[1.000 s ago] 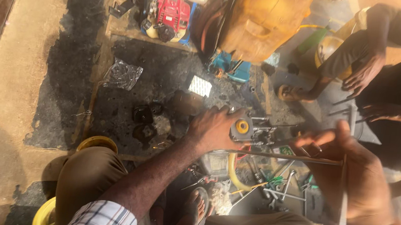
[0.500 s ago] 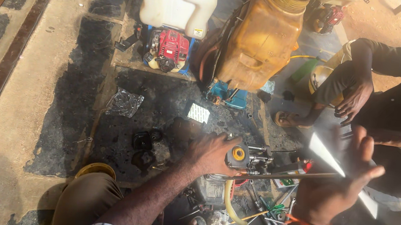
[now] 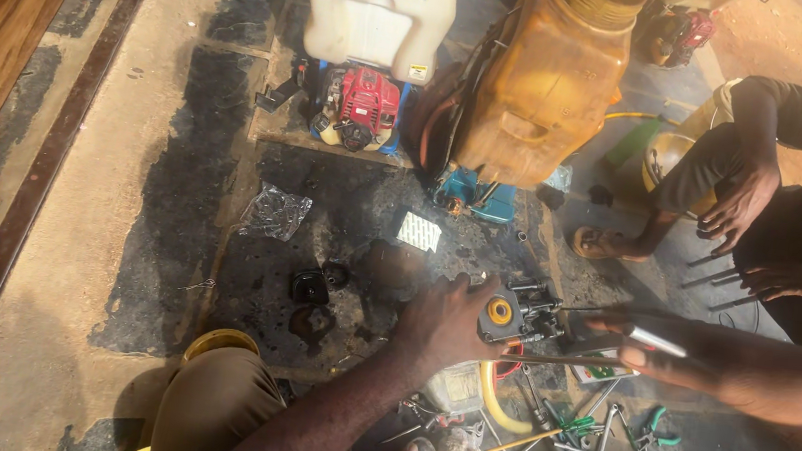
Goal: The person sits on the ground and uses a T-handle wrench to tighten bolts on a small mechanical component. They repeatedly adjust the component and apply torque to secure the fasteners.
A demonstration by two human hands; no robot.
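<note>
Left hand (image 3: 445,323) laid on the oily dark patch of floor (image 3: 169,229), fingers curled around the left side of a small metal engine part (image 3: 520,315) with a yellow-ringed centre, gripping it. Right hand (image 3: 708,356) reaching in from the right edge, thumb and forefinger pinching a thin metal rod (image 3: 557,359) whose tip meets the part. Just beyond, a yellowed tank (image 3: 548,81) and a white sprayer tank (image 3: 381,7) over a red motor (image 3: 366,106), crowding the far side. Black round parts (image 3: 311,288) left of the hand. Loose tools (image 3: 589,433) and a yellow hose (image 3: 494,402) near the lower edge. Another person's hand (image 3: 741,199) resting at the right.
</note>
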